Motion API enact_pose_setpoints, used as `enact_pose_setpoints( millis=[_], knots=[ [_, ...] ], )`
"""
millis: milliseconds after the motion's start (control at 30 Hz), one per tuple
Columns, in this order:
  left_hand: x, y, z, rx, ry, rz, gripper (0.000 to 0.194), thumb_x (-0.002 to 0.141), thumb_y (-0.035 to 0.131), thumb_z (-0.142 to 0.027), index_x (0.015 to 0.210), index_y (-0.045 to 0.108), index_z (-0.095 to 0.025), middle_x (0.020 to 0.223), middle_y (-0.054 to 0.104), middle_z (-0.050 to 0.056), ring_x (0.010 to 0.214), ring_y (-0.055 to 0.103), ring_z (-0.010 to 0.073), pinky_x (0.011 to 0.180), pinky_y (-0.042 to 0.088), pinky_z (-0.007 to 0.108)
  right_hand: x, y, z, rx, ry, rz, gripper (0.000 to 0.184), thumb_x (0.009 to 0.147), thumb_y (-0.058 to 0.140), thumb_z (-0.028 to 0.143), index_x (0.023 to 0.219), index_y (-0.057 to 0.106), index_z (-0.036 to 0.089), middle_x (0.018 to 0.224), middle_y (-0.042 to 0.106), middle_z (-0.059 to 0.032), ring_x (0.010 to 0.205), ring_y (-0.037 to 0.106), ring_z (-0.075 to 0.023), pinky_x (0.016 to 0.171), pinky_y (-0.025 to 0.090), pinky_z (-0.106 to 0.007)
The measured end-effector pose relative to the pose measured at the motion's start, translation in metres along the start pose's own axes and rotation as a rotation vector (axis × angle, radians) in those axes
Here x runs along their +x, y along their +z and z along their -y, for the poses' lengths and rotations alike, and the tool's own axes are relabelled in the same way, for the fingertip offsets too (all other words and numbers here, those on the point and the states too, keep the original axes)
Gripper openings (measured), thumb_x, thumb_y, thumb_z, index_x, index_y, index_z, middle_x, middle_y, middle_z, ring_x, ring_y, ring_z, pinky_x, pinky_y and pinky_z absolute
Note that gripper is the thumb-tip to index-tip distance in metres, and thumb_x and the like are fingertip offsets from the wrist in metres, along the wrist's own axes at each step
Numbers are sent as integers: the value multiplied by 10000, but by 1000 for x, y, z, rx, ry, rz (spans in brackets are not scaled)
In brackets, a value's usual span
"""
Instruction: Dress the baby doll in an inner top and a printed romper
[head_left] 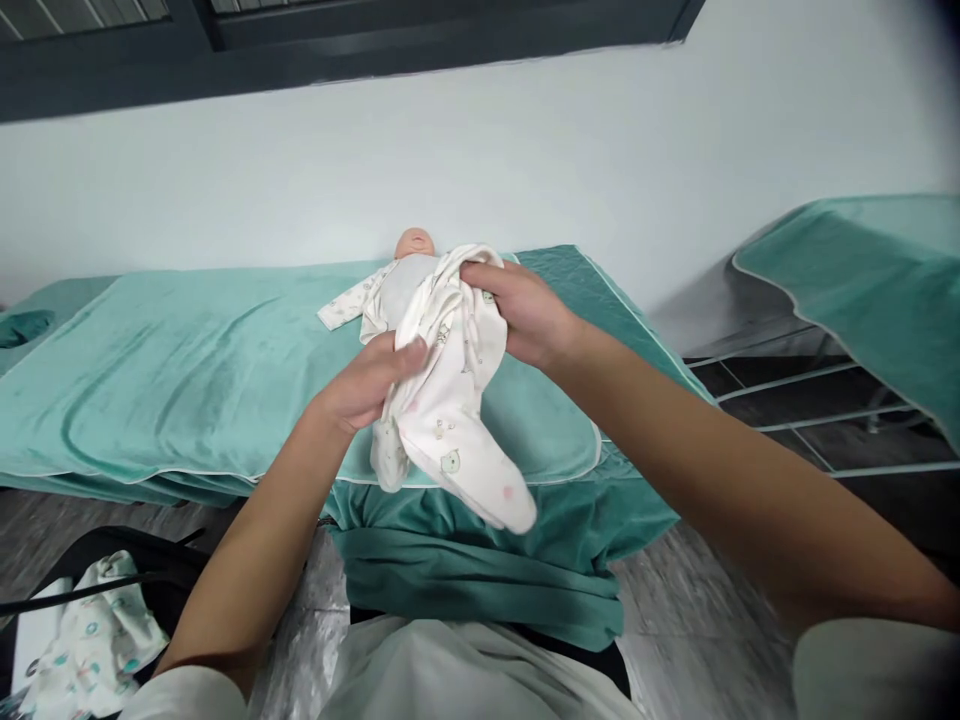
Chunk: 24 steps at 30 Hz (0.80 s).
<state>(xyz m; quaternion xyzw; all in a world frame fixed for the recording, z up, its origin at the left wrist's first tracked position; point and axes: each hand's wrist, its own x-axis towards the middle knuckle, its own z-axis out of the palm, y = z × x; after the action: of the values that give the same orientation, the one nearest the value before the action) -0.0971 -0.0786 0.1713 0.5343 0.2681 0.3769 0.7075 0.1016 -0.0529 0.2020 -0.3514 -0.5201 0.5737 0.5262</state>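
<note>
White footed baby pants (457, 430) with small animal prints hang in front of me, waistband bunched at the top and both feet dangling over the bed's near edge. My left hand (373, 380) grips the cloth on its left side, thumb on top. On the upper right, my right hand (525, 308) pinches the waistband edge, its fingers partly inside the folds. Just behind the cloth lies a baby doll (415, 243) on its back, its head toward the wall. A printed white sleeve (349, 303) spreads out to its left; the pants hide its lower body.
The bed (187, 370) has a green velvety cover and stands against a white wall (300, 190). At lower left, a printed cloth (97, 640) lies on a black bag or chair. To the right are a metal bed frame (795, 380) and another green cover (870, 280).
</note>
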Motion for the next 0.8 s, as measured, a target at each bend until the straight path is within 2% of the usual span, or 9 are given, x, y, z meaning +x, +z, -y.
enact_pose_setpoints(
  millis=[100, 233, 300, 367, 467, 533, 633, 733, 800],
  knots=[
    [0, -4, -2, 53, 23, -3, 675, 587, 959, -444, 1150, 729, -150, 1048, 788, 122, 1085, 736, 371, 938, 597, 461, -6, 2, 3, 25, 19, 62, 248, 824, 759, 441, 883, 703, 207, 889, 754, -36, 884, 712, -211, 758, 587, -314],
    [9, -3, -8, -45, 211, -168, 589, 691, 886, -489, 1148, 705, -164, 1046, 789, 103, 1076, 745, 342, 942, 603, 450, -19, 3, 6, -186, 114, 421, 372, 712, 883, 427, 941, 746, 167, 892, 767, -40, 837, 713, -206, 722, 577, -306],
    [12, -2, -10, -57, 237, -199, 561, 712, 865, -509, 1123, 698, -166, 1033, 789, 95, 1088, 741, 335, 930, 609, 440, -24, 5, 6, -304, 176, 538, 404, 662, 921, 398, 943, 765, 153, 902, 772, -49, 852, 718, -219, 748, 578, -319],
    [14, -2, -10, -38, 233, -214, 559, 712, 864, -515, 1114, 693, -166, 1027, 787, 90, 1099, 738, 322, 938, 606, 424, -26, 9, 5, -325, 167, 470, 404, 679, 908, 426, 951, 770, 160, 914, 772, -54, 869, 719, -225, 782, 581, -336],
    [11, -8, -9, 32, 195, -201, 598, 722, 834, -589, 1115, 703, -157, 1014, 784, 98, 1090, 739, 314, 947, 598, 415, -25, 13, 6, -195, 41, 236, 398, 770, 829, 511, 998, 745, 196, 937, 761, -50, 925, 713, -226, 832, 587, -356],
    [7, -14, -8, 110, 100, -89, 638, 667, 878, -578, 1109, 721, -146, 1019, 786, 113, 1073, 740, 332, 934, 599, 427, -23, 13, 9, -107, -28, 134, 391, 818, 773, 554, 1020, 719, 223, 928, 748, -40, 960, 707, -233, 843, 588, -364],
    [3, -15, -7, 164, 16, 35, 677, 565, 973, -414, 1137, 729, -148, 1081, 785, 126, 1100, 727, 353, 958, 585, 439, -21, 10, 10, -90, -21, 40, 401, 850, 713, 615, 1021, 695, 252, 898, 734, -34, 974, 704, -255, 816, 594, -378],
    [9, -6, -9, 23, 173, -139, 665, 665, 907, -479, 1215, 698, -171, 1130, 776, 117, 1158, 711, 328, 1020, 552, 425, -22, 8, 6, -102, -2, -7, 449, 844, 692, 664, 1032, 694, 256, 916, 742, -43, 997, 707, -266, 814, 600, -385],
    [16, 2, -11, -83, 248, -255, 643, 750, 818, -562, 1248, 671, -184, 1108, 776, 103, 1153, 715, 298, 1013, 551, 402, -23, 8, 0, -88, 21, 43, 508, 814, 710, 685, 1045, 702, 233, 947, 754, -60, 1007, 711, -265, 825, 601, -379]
  ],
)
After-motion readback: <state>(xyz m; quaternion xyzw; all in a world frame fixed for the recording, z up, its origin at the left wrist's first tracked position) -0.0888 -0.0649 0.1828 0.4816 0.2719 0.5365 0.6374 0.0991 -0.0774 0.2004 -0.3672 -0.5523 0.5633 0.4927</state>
